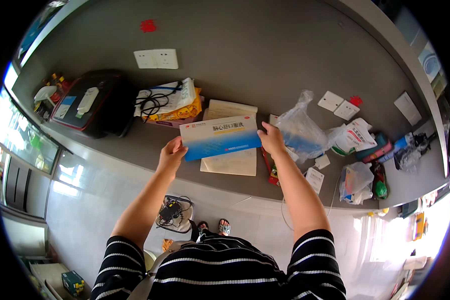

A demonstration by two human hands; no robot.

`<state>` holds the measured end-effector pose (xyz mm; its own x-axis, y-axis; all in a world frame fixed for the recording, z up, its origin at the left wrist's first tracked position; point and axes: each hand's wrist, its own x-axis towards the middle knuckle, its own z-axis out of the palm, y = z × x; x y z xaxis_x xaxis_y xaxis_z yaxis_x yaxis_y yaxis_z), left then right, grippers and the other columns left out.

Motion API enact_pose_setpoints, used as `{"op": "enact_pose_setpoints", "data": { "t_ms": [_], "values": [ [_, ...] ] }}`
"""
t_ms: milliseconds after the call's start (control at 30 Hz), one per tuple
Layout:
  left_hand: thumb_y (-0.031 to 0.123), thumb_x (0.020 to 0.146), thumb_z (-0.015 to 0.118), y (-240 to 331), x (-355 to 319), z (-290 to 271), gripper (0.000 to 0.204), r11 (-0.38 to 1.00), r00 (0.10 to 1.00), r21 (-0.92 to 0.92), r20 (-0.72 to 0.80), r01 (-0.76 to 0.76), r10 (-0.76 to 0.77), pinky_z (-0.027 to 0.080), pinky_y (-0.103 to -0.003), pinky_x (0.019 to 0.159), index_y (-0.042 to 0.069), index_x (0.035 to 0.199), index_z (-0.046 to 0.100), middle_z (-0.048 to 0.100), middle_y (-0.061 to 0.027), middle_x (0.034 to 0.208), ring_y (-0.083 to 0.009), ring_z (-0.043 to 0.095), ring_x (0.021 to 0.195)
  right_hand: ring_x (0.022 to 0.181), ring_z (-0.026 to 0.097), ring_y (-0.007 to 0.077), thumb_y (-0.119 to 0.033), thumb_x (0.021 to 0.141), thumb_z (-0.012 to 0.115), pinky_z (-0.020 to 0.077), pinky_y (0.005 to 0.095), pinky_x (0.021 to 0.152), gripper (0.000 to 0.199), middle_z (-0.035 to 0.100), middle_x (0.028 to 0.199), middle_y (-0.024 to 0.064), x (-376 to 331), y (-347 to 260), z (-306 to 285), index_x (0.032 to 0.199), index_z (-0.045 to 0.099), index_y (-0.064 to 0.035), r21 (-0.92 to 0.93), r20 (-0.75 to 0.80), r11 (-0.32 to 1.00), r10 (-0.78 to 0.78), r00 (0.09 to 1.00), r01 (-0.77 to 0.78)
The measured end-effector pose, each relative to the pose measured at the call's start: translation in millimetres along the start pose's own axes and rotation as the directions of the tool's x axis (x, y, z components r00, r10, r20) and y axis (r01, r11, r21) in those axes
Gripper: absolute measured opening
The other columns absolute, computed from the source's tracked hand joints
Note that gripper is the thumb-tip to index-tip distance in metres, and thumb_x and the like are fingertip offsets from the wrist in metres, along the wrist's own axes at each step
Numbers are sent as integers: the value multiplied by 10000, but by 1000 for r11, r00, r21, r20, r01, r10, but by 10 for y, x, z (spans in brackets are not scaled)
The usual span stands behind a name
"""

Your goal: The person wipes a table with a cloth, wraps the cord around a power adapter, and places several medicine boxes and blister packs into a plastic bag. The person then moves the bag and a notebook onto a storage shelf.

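Note:
Between my two hands a long flat medicine box (221,136), white at the top and blue at the bottom, is held up over the counter. My left hand (173,154) grips its left end, thumb on the front. At the right end my right hand (271,138) closes on the box the same way. Below and behind the box lies an open paper notebook (230,166), partly covered by it. A crumpled clear plastic bag (302,132) sits just right of my right hand.
A dark rounded appliance (92,102) stands on the counter's left. Beside it are papers with a black cable (154,102) and a yellow packet (182,111). Rightward lie a small white box (314,179), a white-and-green bag (354,137) and a filled plastic bag (356,182).

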<state>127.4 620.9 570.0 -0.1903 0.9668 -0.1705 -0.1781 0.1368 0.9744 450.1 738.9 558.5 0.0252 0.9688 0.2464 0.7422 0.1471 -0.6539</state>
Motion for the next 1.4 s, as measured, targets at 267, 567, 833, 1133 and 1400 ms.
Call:
{"op": "enact_pose_setpoints", "data": {
  "t_ms": [267,567,833,1133,1400],
  "values": [
    [67,816,684,-114,-86,-53,550,995,995,33,27,97,-98,455,-312,868,37,1323,473,556,-108,1255,-176,554,1059,899,672,197,-147,842,649,510,289,790,282,693,1000,137,-691,271,-1447,1086,643,-6,217,-158,968,163,974,-127],
    [74,740,690,-44,-367,598,436,407,627,591,225,-696,746,389,-418,935,67,1154,554,574,-145,1106,-351,532,1036,762,664,263,-182,795,690,522,328,704,226,677,832,137,-1697,374,-1668,980,676,-52,-18,-103,985,167,981,-169],
    [235,717,741,-407,-737,1973,295,161,543,552,648,-818,535,356,-441,880,120,976,660,636,-39,912,-264,519,990,912,603,319,-180,792,645,488,408,803,226,654,945,129,-1624,483,-1531,994,660,-79,-275,64,957,-80,995,94],
    [148,720,705,-619,-690,2337,85,82,494,628,517,-774,699,370,-425,825,146,804,688,625,11,854,-233,533,942,956,589,287,-188,784,672,466,397,834,242,649,983,76,-1721,786,-1716,1006,656,-90,-157,93,971,-167,982,180],
    [183,820,712,-620,-774,2220,166,996,996,35,-42,-78,80,407,-290,671,22,861,697,649,-4,755,-118,577,756,1213,426,295,-359,702,763,238,596,1065,728,529,1259,82,-1422,682,-1392,1328,468,-133,-565,265,771,-169,949,295]
  ]
}}
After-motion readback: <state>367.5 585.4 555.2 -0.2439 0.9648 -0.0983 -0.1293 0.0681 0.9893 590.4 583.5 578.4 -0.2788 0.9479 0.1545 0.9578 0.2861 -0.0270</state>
